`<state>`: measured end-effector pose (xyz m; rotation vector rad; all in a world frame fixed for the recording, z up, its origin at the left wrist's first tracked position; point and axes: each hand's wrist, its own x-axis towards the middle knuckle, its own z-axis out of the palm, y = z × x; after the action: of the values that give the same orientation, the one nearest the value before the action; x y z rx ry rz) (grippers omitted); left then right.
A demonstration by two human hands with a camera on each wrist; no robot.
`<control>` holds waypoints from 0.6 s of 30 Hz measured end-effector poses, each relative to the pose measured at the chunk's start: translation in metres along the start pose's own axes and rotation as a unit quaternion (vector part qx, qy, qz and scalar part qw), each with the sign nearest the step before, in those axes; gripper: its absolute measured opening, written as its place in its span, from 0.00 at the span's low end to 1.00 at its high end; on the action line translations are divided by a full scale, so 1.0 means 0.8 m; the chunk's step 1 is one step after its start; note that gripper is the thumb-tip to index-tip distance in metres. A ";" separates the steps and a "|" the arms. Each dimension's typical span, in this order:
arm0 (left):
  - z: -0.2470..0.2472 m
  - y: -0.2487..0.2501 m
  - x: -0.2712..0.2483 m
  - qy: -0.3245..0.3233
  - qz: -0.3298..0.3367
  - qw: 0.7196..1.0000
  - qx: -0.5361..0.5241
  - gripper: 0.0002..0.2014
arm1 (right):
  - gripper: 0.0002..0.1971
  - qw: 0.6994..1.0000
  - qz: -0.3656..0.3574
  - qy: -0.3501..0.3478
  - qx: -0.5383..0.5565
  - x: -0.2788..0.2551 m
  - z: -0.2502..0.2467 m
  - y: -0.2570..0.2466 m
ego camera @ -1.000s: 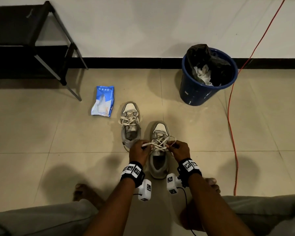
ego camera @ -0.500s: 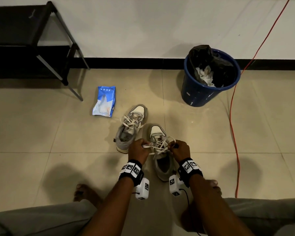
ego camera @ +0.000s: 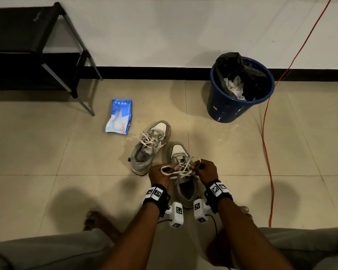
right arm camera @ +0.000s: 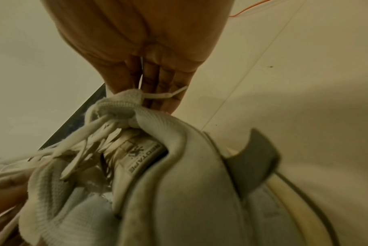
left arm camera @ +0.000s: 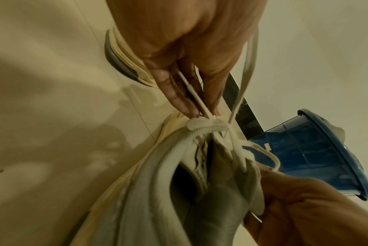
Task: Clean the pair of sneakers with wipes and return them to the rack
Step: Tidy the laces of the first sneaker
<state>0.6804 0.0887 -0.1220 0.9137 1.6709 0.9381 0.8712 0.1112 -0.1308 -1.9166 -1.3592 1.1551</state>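
Observation:
Two grey and white sneakers stand on the tiled floor. The near sneaker (ego camera: 185,184) points away from me, and both hands work its white laces (ego camera: 180,168). My left hand (ego camera: 160,175) pinches a lace loop at the sneaker's left side, seen close in the left wrist view as fingers (left arm camera: 178,93) holding the lace (left arm camera: 196,98). My right hand (ego camera: 204,170) pinches the lace on the right side; its fingers (right arm camera: 153,83) hold the lace end (right arm camera: 159,96). The other sneaker (ego camera: 149,147) lies angled to the left, untouched. A blue wipes pack (ego camera: 119,115) lies beyond it.
A blue bin (ego camera: 240,90) with a black liner and used wipes stands at the back right. The black shoe rack (ego camera: 33,41) is at the back left by the wall. An orange cable (ego camera: 266,137) runs down the floor on the right. My bare feet flank the near sneaker.
The far sneaker has swung from pointing straight away to lying angled, toe to the right. Both hands kept hold of the near sneaker's laces and drew the loops closer together.

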 end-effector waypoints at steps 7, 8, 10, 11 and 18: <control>-0.006 -0.005 0.002 0.075 -0.017 0.996 0.046 0.04 | 0.05 0.998 0.016 -0.011 -0.065 0.002 0.010 -0.010; -0.007 -0.007 0.004 0.074 -0.032 0.995 0.052 0.06 | 0.05 0.998 0.020 -0.014 -0.061 0.002 0.012 -0.009; -0.008 -0.014 0.008 0.060 -0.042 0.995 0.063 0.10 | 0.05 0.998 0.019 -0.018 -0.053 -0.002 0.012 -0.006; -0.009 -0.011 0.006 0.048 -0.042 0.996 0.067 0.09 | 0.05 0.999 0.019 -0.009 -0.049 -0.003 0.010 -0.008; -0.017 -0.009 -0.009 0.085 -0.137 0.985 0.067 0.20 | 0.12 0.989 0.131 0.052 0.038 -0.024 0.000 -0.010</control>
<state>0.6680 0.0773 -0.1230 0.6810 1.9667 0.7401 0.8647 0.0959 -0.1180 -2.1132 -1.0175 1.1900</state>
